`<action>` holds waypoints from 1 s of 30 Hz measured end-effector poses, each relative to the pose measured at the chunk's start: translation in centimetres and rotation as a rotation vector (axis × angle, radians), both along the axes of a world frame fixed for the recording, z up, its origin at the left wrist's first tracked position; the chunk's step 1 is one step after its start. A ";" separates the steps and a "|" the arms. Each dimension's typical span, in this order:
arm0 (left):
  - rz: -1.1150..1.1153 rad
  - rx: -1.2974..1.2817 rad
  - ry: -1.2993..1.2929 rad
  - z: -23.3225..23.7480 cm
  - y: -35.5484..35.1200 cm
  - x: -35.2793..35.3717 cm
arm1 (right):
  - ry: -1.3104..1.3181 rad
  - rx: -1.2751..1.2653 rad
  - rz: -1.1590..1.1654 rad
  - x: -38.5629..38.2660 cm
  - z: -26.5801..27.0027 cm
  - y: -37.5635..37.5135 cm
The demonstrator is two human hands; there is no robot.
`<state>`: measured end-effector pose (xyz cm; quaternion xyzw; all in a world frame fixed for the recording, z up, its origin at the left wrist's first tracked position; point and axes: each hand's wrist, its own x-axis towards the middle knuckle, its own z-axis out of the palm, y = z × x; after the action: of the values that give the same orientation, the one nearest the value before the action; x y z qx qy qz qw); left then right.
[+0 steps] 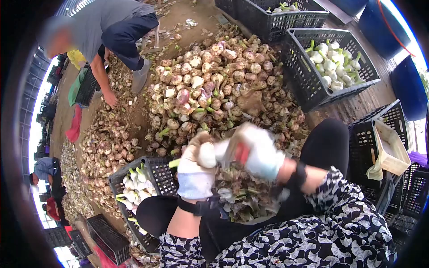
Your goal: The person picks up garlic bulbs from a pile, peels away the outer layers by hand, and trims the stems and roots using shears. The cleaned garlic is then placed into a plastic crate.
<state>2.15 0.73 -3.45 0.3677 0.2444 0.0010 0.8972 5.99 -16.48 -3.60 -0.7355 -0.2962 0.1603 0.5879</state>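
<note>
My left hand (195, 172), in a soiled white glove, is closed around a peeled white garlic bulb (207, 155). A pale green stem (174, 163) sticks out on the left side of that hand. Close to its right, my gloved right hand (259, 152) is smeared by motion. Its fingers are wrapped around a small red-handled tool (241, 153), whose working end is too blurred to make out. Below both hands, garlic skins and leaf scraps (246, 196) lie between my knees. A large heap of unpeeled garlic (210, 85) lies just beyond.
A black crate of cleaned garlic (154, 174) stands by my left knee, and another black crate (308, 94) stands at the right. Blue barrels (409, 87) line the right edge. A crouching co-worker (118, 27) reaches toward a second garlic pile (107, 152).
</note>
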 end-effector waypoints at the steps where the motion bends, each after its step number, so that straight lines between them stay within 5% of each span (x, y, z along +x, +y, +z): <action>1: 0.038 -0.063 -0.142 0.0 0.6 -0.2 | 0.197 -0.125 -0.059 1.9 -0.5 -1.0; 3: 0.068 -0.052 -0.206 0.2 1.8 0.0 | 0.558 -0.370 -0.173 5.0 -1.6 -2.0; 5: 0.059 -0.205 -0.217 0.6 2.6 0.1 | -0.084 -0.737 0.383 2.0 -5.3 -1.4; 6: 0.049 -0.163 -0.240 0.7 2.7 -0.1 | -0.010 -0.830 0.537 0.5 -6.2 -0.9; 10: 0.001 -0.254 -0.183 1.2 2.8 -0.5 | -0.068 -0.998 0.333 2.2 -2.6 -0.2; 13: 0.060 -0.191 -0.105 0.5 2.5 -0.7 | -0.080 -0.071 -0.090 1.4 -0.1 0.9; 15: 0.020 -0.310 -0.055 1.0 2.0 -1.1 | -0.233 0.056 -0.124 0.2 -1.0 2.3; 19: 0.045 0.001 -0.187 1.1 2.6 -0.7 | -0.049 -0.506 -0.012 2.7 -0.7 -1.3; 21: 0.066 0.050 -0.192 1.2 2.9 -0.5 | 0.294 -0.090 -0.071 2.9 -0.1 -1.9; 23: 0.041 0.200 -0.170 1.7 0.0 -0.4 | 0.686 0.466 0.259 1.6 0.0 -1.3; 25: -0.143 0.397 -0.203 1.9 -1.9 -0.1 | 0.153 0.132 0.171 0.0 -0.8 0.5; 26: -0.294 0.637 -0.284 3.0 -2.3 -0.4 | 0.309 0.065 0.151 0.1 0.8 0.1; 27: -0.292 0.627 -0.284 3.2 -2.3 -0.1 | -0.021 0.032 0.066 1.8 -0.4 -1.0; 28: -0.150 0.408 -0.268 3.3 -2.2 0.5 | 0.286 0.291 -0.007 2.8 -0.9 -2.1; 29: -0.006 0.190 -0.251 3.2 -1.8 0.8 | 0.627 0.809 0.094 4.6 0.1 -2.9; 30: 0.003 0.441 -0.474 0.7 -0.6 1.0 | 0.965 1.330 0.197 6.5 1.6 -3.8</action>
<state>3.18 0.15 -2.74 0.5422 0.0231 0.1410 0.8280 12.52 -20.24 -2.04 -0.0550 -0.1072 0.3004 0.9462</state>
